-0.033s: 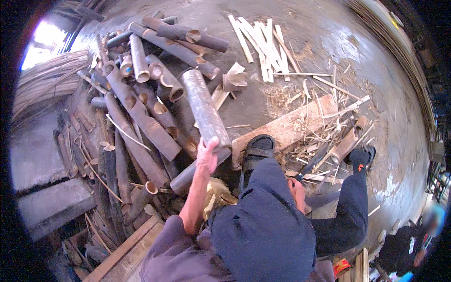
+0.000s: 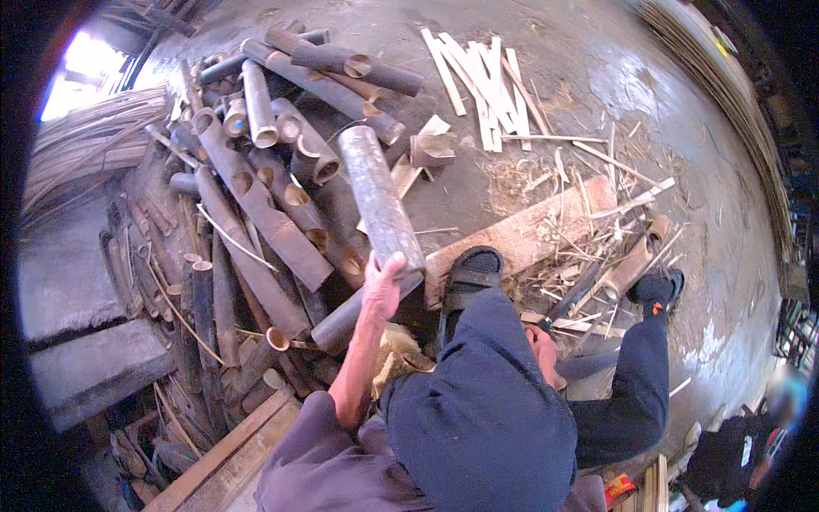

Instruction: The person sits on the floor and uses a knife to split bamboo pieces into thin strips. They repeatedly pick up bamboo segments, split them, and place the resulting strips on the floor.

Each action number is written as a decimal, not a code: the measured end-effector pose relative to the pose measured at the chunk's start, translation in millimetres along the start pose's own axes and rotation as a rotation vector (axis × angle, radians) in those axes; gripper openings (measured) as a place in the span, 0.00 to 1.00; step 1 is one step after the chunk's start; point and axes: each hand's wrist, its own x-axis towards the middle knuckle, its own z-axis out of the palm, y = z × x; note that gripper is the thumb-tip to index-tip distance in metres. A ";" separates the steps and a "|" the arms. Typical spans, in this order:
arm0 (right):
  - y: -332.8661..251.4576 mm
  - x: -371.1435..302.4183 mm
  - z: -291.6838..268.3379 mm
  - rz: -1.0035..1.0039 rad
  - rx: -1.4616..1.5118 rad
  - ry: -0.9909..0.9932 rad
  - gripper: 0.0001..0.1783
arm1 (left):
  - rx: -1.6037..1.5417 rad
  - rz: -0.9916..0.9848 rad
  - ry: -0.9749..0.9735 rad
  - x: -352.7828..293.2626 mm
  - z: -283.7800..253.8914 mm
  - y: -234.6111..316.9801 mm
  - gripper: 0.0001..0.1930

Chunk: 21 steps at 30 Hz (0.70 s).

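Note:
Upright and slightly tilted, a thick grey bamboo section (image 2: 375, 192) stands in front of me. My left hand (image 2: 381, 290) is closed around its lower end, thumb on the near side. Just below that end lies another grey bamboo piece (image 2: 363, 316). Beyond my raised knee, my right hand (image 2: 543, 352) is partly hidden by the trouser leg. Its fingers are closed on the dark handle of a long-bladed knife (image 2: 573, 294), whose dark blade points away over the split scraps. A wide wooden board (image 2: 520, 229) lies beyond my sandalled foot (image 2: 472, 277).
A heap of bamboo sections (image 2: 264, 200) fills the left side. Pale split strips (image 2: 486, 90) lie on the floor ahead. Shavings and splinters (image 2: 559, 243) cover the board's right end, beside a short bamboo piece (image 2: 627, 269). Concrete blocks (image 2: 102, 367) stand at far left; another person (image 2: 729, 456) is at lower right.
The whole view has shifted very slightly. Both hands and the bamboo section keep the same places relative to the things around them.

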 end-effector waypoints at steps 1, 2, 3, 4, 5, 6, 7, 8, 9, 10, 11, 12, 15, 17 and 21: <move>-1.0 -1.8 0.6 -0.029 -0.002 0.010 0.19 | 0.030 0.014 -0.003 -5.8 2.5 -2.0 0.38; 4.2 0.3 1.8 -0.029 0.017 0.021 0.19 | 0.061 0.019 -0.029 -6.4 12.1 -1.0 0.40; 14.7 5.2 5.4 -0.025 0.026 0.035 0.19 | 0.101 0.025 -0.048 -4.6 15.4 -2.8 0.40; 25.7 10.4 8.4 -0.018 0.038 0.052 0.18 | 0.144 0.030 -0.072 -1.4 19.7 -4.5 0.41; 20.6 7.9 4.3 -0.002 0.003 0.047 0.19 | 0.189 0.032 -0.089 -0.7 24.0 -4.7 0.42; 14.5 6.5 1.2 -0.027 0.013 0.072 0.19 | 0.257 0.026 -0.098 0.4 26.8 -2.3 0.43; 1.0 3.0 -8.0 -0.043 0.028 0.106 0.19 | 0.328 0.016 -0.122 0.8 36.4 7.8 0.43; -11.3 3.9 -13.1 -0.070 0.034 0.123 0.19 | 0.397 0.011 -0.123 -2.0 36.9 15.0 0.44; -21.9 14.3 -15.3 -0.195 0.085 0.178 0.19 | 0.267 -0.029 -0.168 5.9 27.5 9.0 0.43; -30.9 26.5 -22.5 -0.303 0.134 0.253 0.18 | 0.184 -0.077 -0.202 12.9 32.8 4.9 0.41; -48.0 37.2 -35.4 -0.320 0.133 0.292 0.17 | 0.129 -0.120 -0.261 16.8 41.9 3.3 0.40; -71.3 49.8 -50.5 -0.345 0.133 0.328 0.15 | 0.075 -0.156 -0.313 19.8 50.6 4.3 0.39; -137.5 100.6 -81.5 -0.501 0.111 0.397 0.14 | -0.022 -0.185 -0.352 38.5 58.6 -14.8 0.35; -174.7 137.2 -95.6 -0.610 0.112 0.424 0.13 | -0.062 -0.219 -0.348 40.8 73.0 -16.7 0.34; -244.4 211.4 -104.0 -0.785 0.155 0.526 0.11 | -0.084 -0.247 -0.367 55.0 78.7 -25.9 0.36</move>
